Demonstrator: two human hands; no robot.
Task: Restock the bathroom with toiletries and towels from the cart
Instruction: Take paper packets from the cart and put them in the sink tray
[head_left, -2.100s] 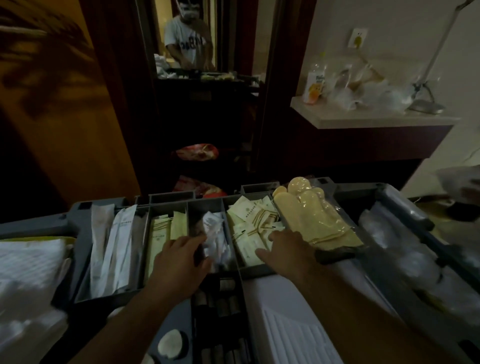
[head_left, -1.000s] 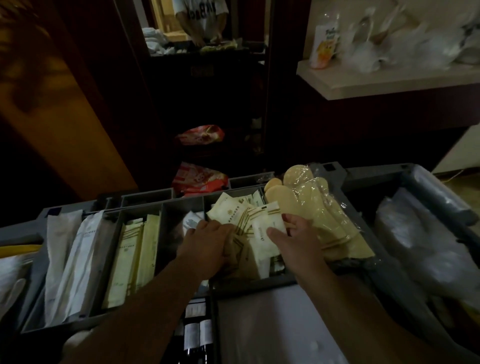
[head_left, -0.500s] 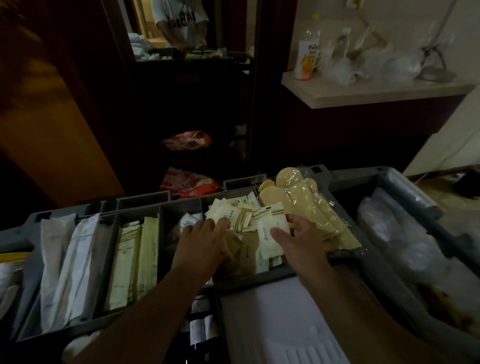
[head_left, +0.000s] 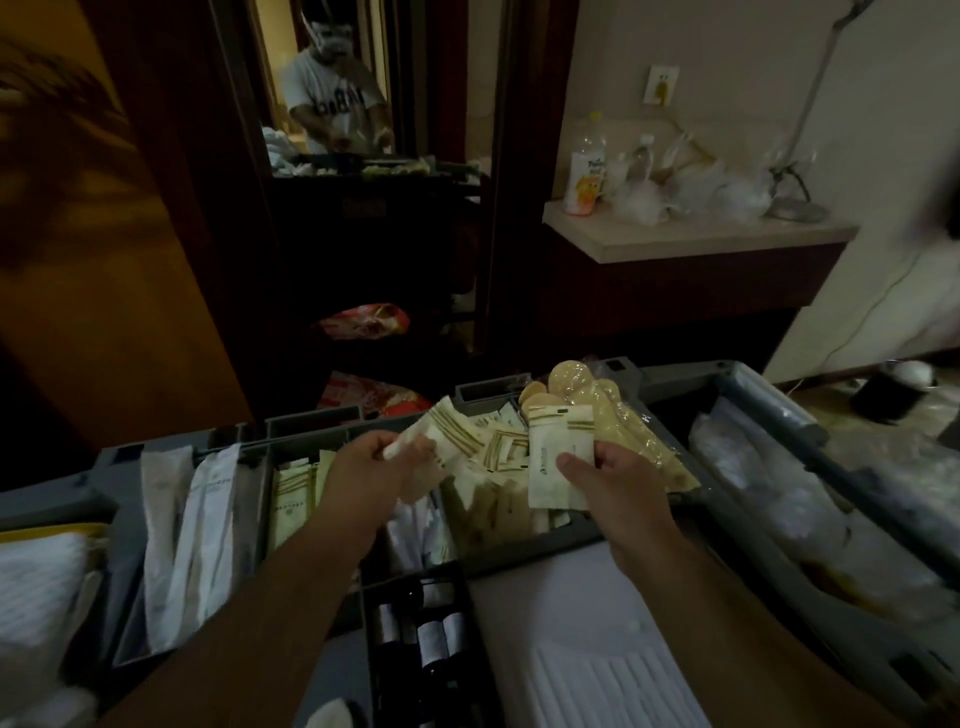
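Dim light, wide lens. Both hands are up over the sachet compartment (head_left: 524, 552) of the cart (head_left: 779, 410). The right hand (head_left: 621, 483) holds a white sachet (head_left: 556, 452) above the compartment's right half, with the thumb laid flat on the lower front face and the fingers curled behind. Its long axis is near upright and runs away from the person. The left hand (head_left: 371, 470) is above the compartment's left edge and pinches a striped sachet (head_left: 452, 434) by its near corner. That packet slants up and right from the fingertips, its free end aimed at the white one, close but apart. Judgement: the next move is to gather both into one hand, and the right hand, with the flatter hold, is better placed to receive. The sachet print is unreadable. I cannot tell whether either hand holds one sachet or several. The left fingers under the packet are hidden. Cream wrapped pieces (head_left: 618, 415) lie just right of the compartment and cannot be identified. Small dark bottles (head_left: 434, 631) sit nearer the person, long white packets (head_left: 197, 519) to the left, and a folded towel (head_left: 36, 587) farther left, cut off by the frame. No bathroom fixture can be made out.
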